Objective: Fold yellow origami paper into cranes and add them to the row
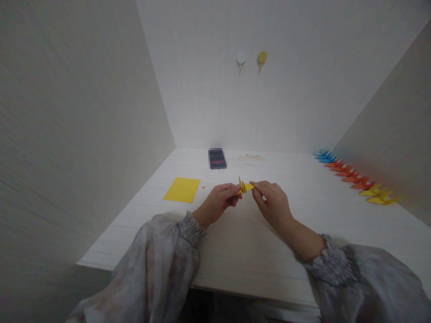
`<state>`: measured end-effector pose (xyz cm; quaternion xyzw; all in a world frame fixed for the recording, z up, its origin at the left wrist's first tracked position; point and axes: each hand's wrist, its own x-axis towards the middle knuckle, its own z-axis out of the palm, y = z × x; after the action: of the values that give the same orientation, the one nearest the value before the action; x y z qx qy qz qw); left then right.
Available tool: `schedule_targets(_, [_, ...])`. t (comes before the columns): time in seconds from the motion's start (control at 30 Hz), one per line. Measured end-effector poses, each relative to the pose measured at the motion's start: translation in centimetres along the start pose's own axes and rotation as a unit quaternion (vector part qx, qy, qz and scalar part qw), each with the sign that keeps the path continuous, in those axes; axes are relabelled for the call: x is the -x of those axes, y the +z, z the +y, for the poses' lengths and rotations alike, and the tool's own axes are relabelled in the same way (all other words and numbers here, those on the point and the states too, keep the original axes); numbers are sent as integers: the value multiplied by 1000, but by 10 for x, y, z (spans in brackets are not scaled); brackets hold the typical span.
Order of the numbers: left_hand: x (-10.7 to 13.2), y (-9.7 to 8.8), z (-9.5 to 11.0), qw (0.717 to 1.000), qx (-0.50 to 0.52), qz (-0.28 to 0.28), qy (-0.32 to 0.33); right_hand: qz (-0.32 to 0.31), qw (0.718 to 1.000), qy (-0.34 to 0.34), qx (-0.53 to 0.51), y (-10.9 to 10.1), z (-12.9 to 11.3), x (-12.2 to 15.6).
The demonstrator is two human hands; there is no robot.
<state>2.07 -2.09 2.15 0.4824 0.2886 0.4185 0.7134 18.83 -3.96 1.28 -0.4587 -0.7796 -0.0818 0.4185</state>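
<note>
A small yellow origami crane (pixel 244 187) is held between my two hands above the middle of the white table. My left hand (pixel 225 197) pinches its left end between thumb and fingers. The thumb and fingertips of my right hand (pixel 271 197) close on the pointed right end. One thin point of the folded paper sticks up between the hands. To the left of my left hand lies a flat square of yellow paper (pixel 182 189).
Folded cranes in blue (pixel 325 156), orange (pixel 348 174) and yellow (pixel 379 195) line the table's right side. A dark blurred object (pixel 217 159) lies near the back wall. A tiny red scrap (pixel 204 187) is beside the yellow square. Two hooks (pixel 261 58) hang on the wall.
</note>
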Motion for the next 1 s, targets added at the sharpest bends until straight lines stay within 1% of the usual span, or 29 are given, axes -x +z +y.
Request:
schedule_targets(0.27, [0,-3,-1,1000,-6,2,2,-21,1000,3,19,-6,-6,-1])
schedule_targets(0.47, [0,-3,0,1000,-9,1,14,34,994,-44,92,-4,-7,-2])
schedule_targets(0.63, [1,-1,0,1000,-21,-8,-1,8,988,-78,135,-8,-10,-3])
schedule_targets(0.8, [2,0,1,1000,-18,-8,-9,-10,989,-80,125,-12,-13,-4])
schedule_targets(1.0, [2,-1,1,1000,-4,-11,-5,-9,988,-83,126,-13,-14,-4])
